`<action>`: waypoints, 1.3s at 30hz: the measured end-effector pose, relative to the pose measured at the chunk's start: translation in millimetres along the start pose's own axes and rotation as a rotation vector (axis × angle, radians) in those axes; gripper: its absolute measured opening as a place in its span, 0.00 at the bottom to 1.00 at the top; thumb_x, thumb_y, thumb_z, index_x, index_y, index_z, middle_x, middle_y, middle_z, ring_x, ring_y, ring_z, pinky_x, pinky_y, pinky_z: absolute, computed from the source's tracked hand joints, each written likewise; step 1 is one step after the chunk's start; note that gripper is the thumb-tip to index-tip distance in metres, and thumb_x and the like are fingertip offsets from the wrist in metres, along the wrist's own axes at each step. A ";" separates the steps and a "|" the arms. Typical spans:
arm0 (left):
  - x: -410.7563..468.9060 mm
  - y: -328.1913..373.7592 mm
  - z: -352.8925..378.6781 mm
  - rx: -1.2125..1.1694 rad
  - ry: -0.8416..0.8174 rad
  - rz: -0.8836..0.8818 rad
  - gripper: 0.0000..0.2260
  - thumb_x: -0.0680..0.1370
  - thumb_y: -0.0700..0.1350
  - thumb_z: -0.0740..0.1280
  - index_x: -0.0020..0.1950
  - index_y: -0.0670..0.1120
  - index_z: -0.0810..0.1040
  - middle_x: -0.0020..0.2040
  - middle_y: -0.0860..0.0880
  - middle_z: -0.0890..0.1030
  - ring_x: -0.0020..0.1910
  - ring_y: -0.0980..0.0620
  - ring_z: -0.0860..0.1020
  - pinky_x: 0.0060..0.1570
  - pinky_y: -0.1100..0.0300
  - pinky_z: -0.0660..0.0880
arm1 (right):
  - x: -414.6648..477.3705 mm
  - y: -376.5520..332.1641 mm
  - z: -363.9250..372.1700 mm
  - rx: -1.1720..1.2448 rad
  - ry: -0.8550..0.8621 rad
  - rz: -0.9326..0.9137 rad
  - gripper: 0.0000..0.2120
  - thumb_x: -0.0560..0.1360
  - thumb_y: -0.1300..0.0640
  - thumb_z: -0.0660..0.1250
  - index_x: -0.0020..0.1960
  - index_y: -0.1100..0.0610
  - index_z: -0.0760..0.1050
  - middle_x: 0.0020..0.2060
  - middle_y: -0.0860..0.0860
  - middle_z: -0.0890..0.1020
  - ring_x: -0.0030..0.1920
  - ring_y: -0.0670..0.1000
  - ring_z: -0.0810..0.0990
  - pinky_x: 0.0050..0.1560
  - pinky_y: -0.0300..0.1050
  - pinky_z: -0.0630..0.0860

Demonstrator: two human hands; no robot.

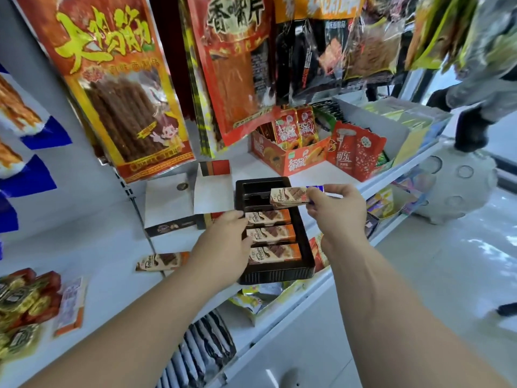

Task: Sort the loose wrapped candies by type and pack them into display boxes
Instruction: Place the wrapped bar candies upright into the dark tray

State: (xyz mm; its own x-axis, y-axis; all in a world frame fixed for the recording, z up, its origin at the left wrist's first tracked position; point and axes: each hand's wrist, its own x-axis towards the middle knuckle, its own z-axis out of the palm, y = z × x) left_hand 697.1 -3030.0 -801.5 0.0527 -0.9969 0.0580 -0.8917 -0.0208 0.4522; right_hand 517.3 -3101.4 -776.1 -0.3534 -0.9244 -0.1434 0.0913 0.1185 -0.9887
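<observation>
Above black tray [275,275], near red snack box [291,162] — right grip [340,214] around chocolate bar [289,196], left grip [223,247] unclear

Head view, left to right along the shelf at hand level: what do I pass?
Gold-wrapped candies → orange-white packet → loose chocolate bar → left hand → black tray → right hand.

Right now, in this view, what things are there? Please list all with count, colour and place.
tray: one, black, middle of white shelf
packed bars: three, orange, in tray
held bar: one, beige, above tray's far end
loose bar: one, brown, shelf left of tray
wrapped candies: heap, gold, shelf's near left
display box: one, orange, behind tray
snack bags: several, mostly red, hanging above
left hand: tray's left edge, touching packed bars
right hand: pinching held bar
</observation>
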 end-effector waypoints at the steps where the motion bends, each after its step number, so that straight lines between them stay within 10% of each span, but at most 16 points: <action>1: -3.1 -1.5 0.4 -0.017 0.009 0.004 0.20 0.81 0.48 0.62 0.73 0.46 0.70 0.75 0.52 0.64 0.72 0.53 0.65 0.71 0.60 0.61 | 1.5 1.7 0.9 -0.014 0.006 -0.006 0.10 0.71 0.57 0.75 0.48 0.52 0.75 0.38 0.56 0.85 0.33 0.51 0.82 0.44 0.53 0.82; 20: -35.5 -25.0 -4.4 -0.257 0.002 0.093 0.21 0.78 0.54 0.67 0.71 0.55 0.73 0.70 0.64 0.68 0.67 0.64 0.68 0.67 0.55 0.70 | -5.2 16.5 15.6 -0.720 -0.048 -0.337 0.11 0.70 0.45 0.73 0.47 0.51 0.81 0.44 0.48 0.84 0.46 0.52 0.80 0.45 0.46 0.77; 39: -34.1 -27.2 -6.3 -0.253 -0.037 0.082 0.25 0.74 0.57 0.70 0.71 0.57 0.73 0.70 0.67 0.67 0.67 0.65 0.68 0.67 0.53 0.70 | -3.4 17.2 8.4 -0.832 -0.142 -0.322 0.16 0.74 0.42 0.70 0.36 0.53 0.82 0.33 0.49 0.82 0.39 0.54 0.80 0.37 0.44 0.75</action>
State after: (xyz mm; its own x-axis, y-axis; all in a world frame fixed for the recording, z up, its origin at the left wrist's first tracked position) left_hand 722.4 -2994.9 -810.2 -0.0358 -0.9967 0.0733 -0.7514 0.0751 0.6555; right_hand 527.9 -3099.3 -792.3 -0.1220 -0.9877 0.0974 -0.7148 0.0193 -0.6990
